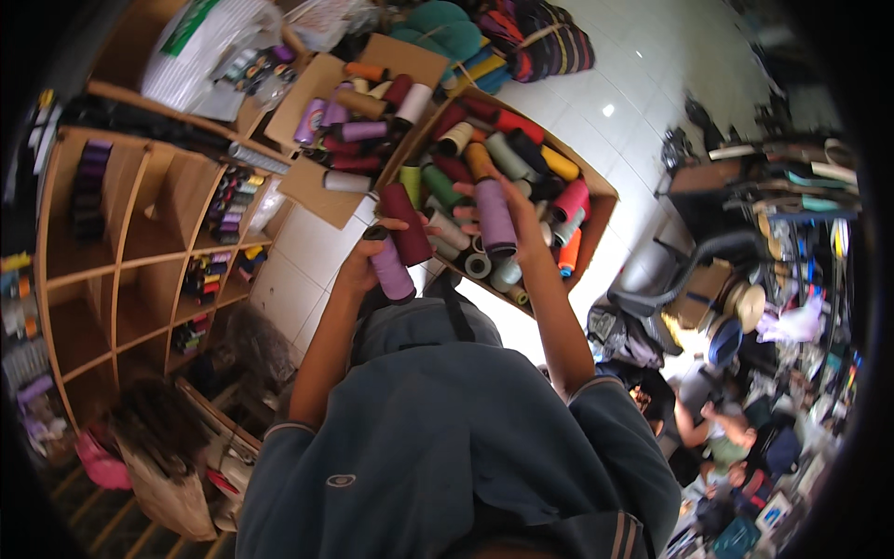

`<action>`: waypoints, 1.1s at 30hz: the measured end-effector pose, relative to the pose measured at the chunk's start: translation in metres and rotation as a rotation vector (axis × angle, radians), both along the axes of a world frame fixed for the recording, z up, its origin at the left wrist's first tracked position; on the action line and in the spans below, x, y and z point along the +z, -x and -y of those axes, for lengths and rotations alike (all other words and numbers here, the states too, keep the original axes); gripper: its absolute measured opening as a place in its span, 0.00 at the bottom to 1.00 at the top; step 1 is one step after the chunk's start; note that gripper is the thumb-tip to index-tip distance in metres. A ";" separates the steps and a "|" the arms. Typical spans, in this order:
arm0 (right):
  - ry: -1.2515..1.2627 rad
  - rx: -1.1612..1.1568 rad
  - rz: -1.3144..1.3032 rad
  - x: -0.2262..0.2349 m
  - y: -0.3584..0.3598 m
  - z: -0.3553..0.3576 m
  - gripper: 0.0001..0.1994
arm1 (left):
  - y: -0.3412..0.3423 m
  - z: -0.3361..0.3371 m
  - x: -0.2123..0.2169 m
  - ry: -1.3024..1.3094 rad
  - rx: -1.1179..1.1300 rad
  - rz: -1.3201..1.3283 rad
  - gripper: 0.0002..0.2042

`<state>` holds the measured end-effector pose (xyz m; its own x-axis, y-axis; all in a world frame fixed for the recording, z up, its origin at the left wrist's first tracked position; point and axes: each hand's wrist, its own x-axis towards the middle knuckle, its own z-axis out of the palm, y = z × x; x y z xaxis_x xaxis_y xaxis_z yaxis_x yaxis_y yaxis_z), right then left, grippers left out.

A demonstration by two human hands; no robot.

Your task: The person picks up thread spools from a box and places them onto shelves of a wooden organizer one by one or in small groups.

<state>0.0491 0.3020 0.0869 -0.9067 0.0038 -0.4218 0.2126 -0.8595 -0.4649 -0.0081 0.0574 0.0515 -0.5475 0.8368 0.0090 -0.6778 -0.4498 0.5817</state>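
My left hand (357,265) is closed around a purple thread cone (391,272) and a maroon thread cone (406,226), side by side. In my right hand (526,222) is another purple thread cone (496,216), tilted, with fingers wrapped along its far side. Both hands are over the near part of a cardboard box (599,224) full of thread cones in red, grey, green, yellow, orange and white. To its left, a second open cardboard box (321,193) holds purple, maroon, white and tan cones.
At left stands a wooden cubby shelf (116,279) with small spools in some compartments. Beyond the boxes lies a striped bundle (549,42) on the tiled floor (633,102). A black chair (694,265) and cluttered goods are at right, with another person (731,429) at lower right.
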 end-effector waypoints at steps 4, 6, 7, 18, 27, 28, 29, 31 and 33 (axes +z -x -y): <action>0.094 0.398 -0.050 -0.039 0.019 0.046 0.26 | 0.001 0.050 0.001 0.106 0.213 0.009 0.26; 0.083 0.397 0.025 -0.036 0.031 0.079 0.23 | -0.001 0.074 -0.002 0.056 0.251 0.017 0.26; 0.073 0.400 0.016 -0.040 0.038 0.095 0.23 | -0.001 0.088 -0.003 0.032 0.270 0.020 0.26; 0.036 0.473 0.226 -0.028 0.113 0.305 0.23 | 0.012 0.270 -0.004 0.079 0.623 -0.089 0.27; 0.011 0.877 -0.014 -0.014 0.194 0.449 0.27 | 0.043 0.396 0.017 0.062 0.991 -0.038 0.28; 0.025 0.887 -0.023 -0.007 0.204 0.460 0.28 | 0.050 0.404 0.020 0.059 1.013 -0.052 0.28; 0.044 0.890 -0.036 -0.003 0.216 0.471 0.28 | 0.058 0.413 0.023 0.060 1.028 -0.070 0.28; 0.070 0.846 -0.132 -0.005 0.248 0.486 0.25 | 0.074 0.425 0.025 0.021 1.057 -0.052 0.27; 0.001 0.714 -0.184 0.006 0.279 0.511 0.23 | 0.089 0.438 0.024 0.008 1.086 -0.046 0.27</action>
<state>-0.2303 -0.2090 0.0930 -0.7444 -0.6143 -0.2619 0.6391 -0.5416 -0.5461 -0.0969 -0.3808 0.0755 -0.9946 -0.0939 0.0449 0.1020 -0.7921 0.6018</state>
